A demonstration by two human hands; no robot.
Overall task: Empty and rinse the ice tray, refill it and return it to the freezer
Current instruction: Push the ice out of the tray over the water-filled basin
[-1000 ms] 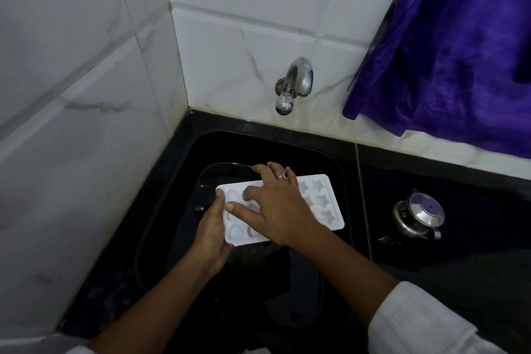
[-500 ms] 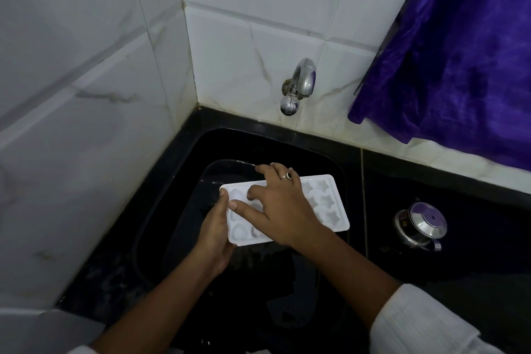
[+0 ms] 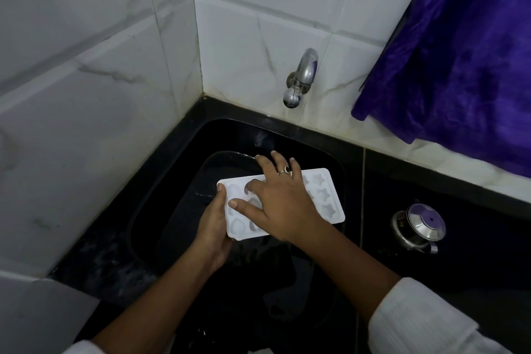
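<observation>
The right hand's fingers lie spread and nearly straight across the top of the white ice tray, a ring on one of them, its fingertips past the tray's far edge. The left hand grips the tray's left short end from beneath, thumb on the rim. The tray is held roughly level over the black sink, star-shaped cavities showing beyond the right hand, which hides the middle ones. The steel tap juts from the tiled wall above. A purple cloth hangs to the right, over a lidded steel pot on the counter.
</observation>
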